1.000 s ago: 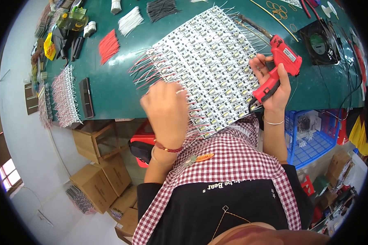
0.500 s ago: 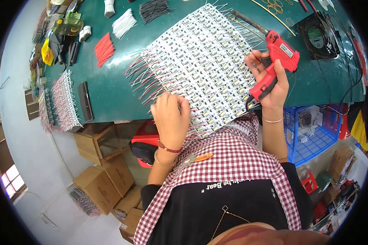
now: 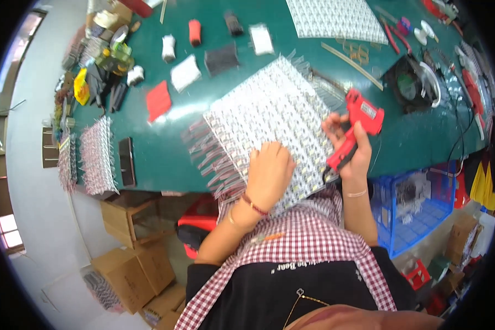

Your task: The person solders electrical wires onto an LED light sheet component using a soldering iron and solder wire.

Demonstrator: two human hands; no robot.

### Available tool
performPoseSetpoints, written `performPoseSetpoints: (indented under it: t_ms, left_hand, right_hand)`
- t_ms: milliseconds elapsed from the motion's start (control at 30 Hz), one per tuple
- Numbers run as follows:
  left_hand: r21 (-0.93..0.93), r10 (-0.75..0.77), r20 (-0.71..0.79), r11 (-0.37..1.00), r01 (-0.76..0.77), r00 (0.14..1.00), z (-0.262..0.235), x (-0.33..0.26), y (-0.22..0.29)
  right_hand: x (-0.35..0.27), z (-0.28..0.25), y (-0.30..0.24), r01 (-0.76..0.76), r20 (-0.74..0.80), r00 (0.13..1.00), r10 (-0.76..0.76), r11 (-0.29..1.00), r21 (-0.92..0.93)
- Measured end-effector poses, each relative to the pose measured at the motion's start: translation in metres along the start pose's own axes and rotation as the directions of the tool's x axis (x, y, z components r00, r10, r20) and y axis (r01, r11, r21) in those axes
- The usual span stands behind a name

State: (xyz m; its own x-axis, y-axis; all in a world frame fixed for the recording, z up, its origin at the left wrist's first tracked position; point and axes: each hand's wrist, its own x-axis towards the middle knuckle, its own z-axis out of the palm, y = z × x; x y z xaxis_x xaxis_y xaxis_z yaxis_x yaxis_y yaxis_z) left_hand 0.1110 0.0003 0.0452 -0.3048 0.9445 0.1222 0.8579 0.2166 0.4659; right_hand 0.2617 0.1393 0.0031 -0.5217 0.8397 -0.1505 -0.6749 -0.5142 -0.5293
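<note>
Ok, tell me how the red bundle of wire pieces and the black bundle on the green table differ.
The red bundle lies nearer the table's front edge, to the person's left; the black bundle lies farther back and more central. The red bundle is bright red and sits tilted, while the black bundle is dark and lies squarer to the view. Both are flat, roughly rectangular packs resting on the green table, untouched by either hand.

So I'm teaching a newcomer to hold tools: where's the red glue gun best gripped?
By its handle, from the right side, as the right hand does: the red glue gun has a long grip angled back from its body, with the tip over the white LED panel.
</note>
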Motion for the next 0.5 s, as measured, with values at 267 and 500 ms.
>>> performPoseSetpoints:
  t_ms: [267,500]
  left_hand:
    - [0.066,-0.192,-0.248,0.975,0.214,0.95,-0.014,-0.067,-0.012]
    - [0.109,-0.077,-0.154,0.99,0.094,0.985,-0.02,-0.041,0.015]
  right_hand:
    - [-0.011,0.002,-0.006,0.011,0.007,1.0,-0.011,0.999,-0.034]
    - [-0.007,0.003,-0.006,0.024,0.015,1.0,-0.023,0.997,-0.077]
